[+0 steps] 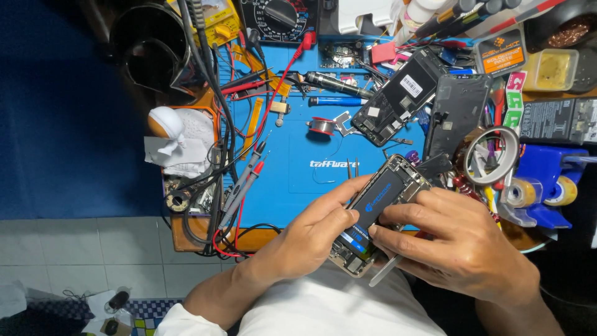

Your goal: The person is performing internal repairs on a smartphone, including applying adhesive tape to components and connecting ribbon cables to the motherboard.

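Opened smartphone (pixel 379 208) lay at the near edge of the blue repair mat (pixel 292 180), its long axis running from 7 to 1 o'clock. Left hand (pixel 311 233) gripped its 9 o'clock flank, thumb on the black battery (pixel 375 199); right hand (pixel 463 239), at 4 o'clock, pressed fingertips on the battery while holding a flat pry tool (pixel 384 272); both hands equally near

I have one view only, worn on the head: it looks steeply down, close over the cluttered table with its blue rubber work mat (pixel 298 143), tiled floor at left.
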